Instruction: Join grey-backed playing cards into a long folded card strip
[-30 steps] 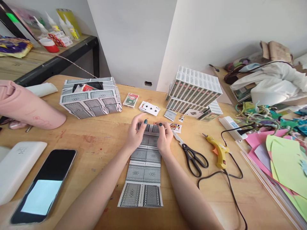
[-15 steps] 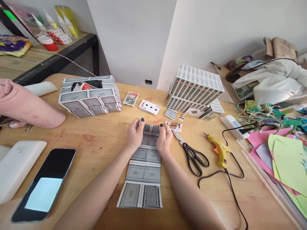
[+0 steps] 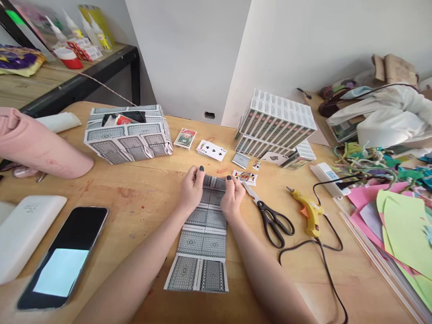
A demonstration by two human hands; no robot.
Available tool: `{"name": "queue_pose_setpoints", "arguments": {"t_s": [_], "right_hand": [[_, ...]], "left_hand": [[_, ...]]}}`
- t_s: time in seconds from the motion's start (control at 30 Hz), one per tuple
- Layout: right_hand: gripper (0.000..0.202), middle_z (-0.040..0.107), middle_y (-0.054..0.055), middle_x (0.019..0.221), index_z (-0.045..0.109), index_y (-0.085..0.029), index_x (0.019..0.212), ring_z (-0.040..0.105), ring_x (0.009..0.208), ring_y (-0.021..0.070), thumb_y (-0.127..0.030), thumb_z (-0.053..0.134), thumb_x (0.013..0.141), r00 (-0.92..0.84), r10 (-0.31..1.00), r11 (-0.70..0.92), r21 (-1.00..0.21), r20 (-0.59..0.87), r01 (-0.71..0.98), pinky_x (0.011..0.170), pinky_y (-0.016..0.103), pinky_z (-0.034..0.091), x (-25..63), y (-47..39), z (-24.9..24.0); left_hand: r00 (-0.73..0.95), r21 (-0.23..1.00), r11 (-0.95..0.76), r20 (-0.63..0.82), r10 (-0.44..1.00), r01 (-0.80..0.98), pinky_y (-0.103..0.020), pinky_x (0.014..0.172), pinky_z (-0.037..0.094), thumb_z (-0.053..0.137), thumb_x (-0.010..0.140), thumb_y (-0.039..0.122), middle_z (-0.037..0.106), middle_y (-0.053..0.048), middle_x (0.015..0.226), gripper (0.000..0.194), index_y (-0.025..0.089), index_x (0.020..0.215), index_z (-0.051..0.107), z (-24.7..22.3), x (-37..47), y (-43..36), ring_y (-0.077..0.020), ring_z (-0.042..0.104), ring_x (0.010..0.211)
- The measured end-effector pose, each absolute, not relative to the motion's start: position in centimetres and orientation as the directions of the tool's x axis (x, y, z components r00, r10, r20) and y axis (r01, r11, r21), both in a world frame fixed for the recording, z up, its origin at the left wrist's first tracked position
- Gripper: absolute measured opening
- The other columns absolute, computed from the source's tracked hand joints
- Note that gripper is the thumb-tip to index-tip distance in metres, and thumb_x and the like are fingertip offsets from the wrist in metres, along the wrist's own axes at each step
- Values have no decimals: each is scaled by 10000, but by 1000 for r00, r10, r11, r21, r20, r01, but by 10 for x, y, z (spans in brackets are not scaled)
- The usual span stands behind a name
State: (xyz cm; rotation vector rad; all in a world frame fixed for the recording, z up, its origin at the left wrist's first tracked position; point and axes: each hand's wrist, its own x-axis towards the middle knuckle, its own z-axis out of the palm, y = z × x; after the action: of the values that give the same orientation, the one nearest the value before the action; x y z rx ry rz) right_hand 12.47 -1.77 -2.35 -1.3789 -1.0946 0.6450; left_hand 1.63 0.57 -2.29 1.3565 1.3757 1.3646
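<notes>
A long strip of joined playing cards [image 3: 201, 243], patterned grey backs up, two cards wide, lies on the table and runs away from me. My left hand [image 3: 193, 190] grips the far left corner of the strip, thumb on top. The far right corner is pinched in my right hand [image 3: 232, 194]. Between the hands, the far end tilts up a little. Just beyond my right hand lie some face cards [image 3: 245, 177], and black-handled scissors [image 3: 270, 216] rest to its right. Fingers under the strip are hidden.
A yellow glue gun [image 3: 308, 211] with a black cord lies right of the scissors. Stacked card boxes [image 3: 276, 119] stand at the back, a card-covered box [image 3: 128, 135] at back left. A phone [image 3: 64, 256] and pink case [image 3: 43, 146] are left; a power strip [image 3: 329, 179] sits right.
The view has shifted very slightly. Both hands keep their hold on the far end of the card strip, with almost no movement.
</notes>
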Motion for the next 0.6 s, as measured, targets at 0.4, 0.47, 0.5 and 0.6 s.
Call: {"name": "queue_pose_setpoints", "arguments": {"t_s": [0.4,0.47,0.5,0.6], "right_hand": [[287,359,-38,552,380,-202,560,338,546,117,-339,361,811,392,895,149,-970,214,190,546,249,312,127,-11,-27],[295,367,-39,560,389,-201,578,344,549,116,-360,375,826,393,895,148,-972,210,181,559,250,320,127,-12,-26],[303,380,-38,567,408,-199,594,356,558,118,-379,380,836,391,896,147,-972,209,181,570,251,329,127,-12,-25],[329,474,-17,627,514,-184,693,447,640,137,-448,396,850,352,917,141,-977,189,158,639,261,376,133,-13,-19]], "left_hand": [[-123,966,-148,177,976,214,-228,567,318,381,891,396,430,36,608,302,199,665,414,-20,16,5,-113,406,588],[-128,968,-137,166,978,211,-230,557,311,381,889,408,420,39,597,310,199,661,411,-20,16,5,-112,398,575],[-135,968,-132,163,977,212,-230,553,307,384,887,413,415,40,592,314,199,661,415,-20,16,5,-112,395,570],[-168,967,-129,168,971,219,-230,549,299,403,877,430,393,43,579,321,195,660,432,-19,15,6,-111,384,563]]}}
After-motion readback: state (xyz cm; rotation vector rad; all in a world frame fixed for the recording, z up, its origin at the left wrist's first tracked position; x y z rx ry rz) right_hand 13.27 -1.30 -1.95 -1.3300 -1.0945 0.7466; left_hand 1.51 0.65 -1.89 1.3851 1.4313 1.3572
